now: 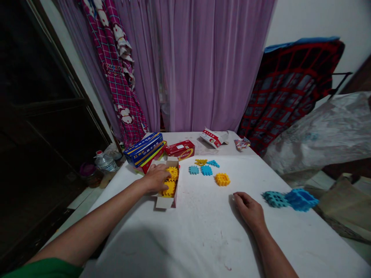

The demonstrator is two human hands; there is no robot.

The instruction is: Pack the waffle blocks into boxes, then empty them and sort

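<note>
My left hand (156, 178) reaches over the side of an open cardboard box (165, 202), its fingers bent around the edge of a yellow interlocking building block (173, 173) inside. A second yellow block (169, 189) lies in the near part of the box, close to my thumb. Part of both blocks is hidden by my fingers. On the right, my right hand (249, 208) rests on the white table with its fingers curled in and nothing visible in them. Beyond it sits a yellow hollow block (222, 179). A teal lattice piece (275, 199) and a blue hollow block (302, 199) lie farther right.
Flat blue pieces (206, 170) and a yellow flat piece (200, 162) lie mid-table. A blue box (145, 148) and a red box (181, 150) stand behind the open box. A red-and-white carton (213, 138) and a crumpled wrapper (242, 143) lie at the far edge.
</note>
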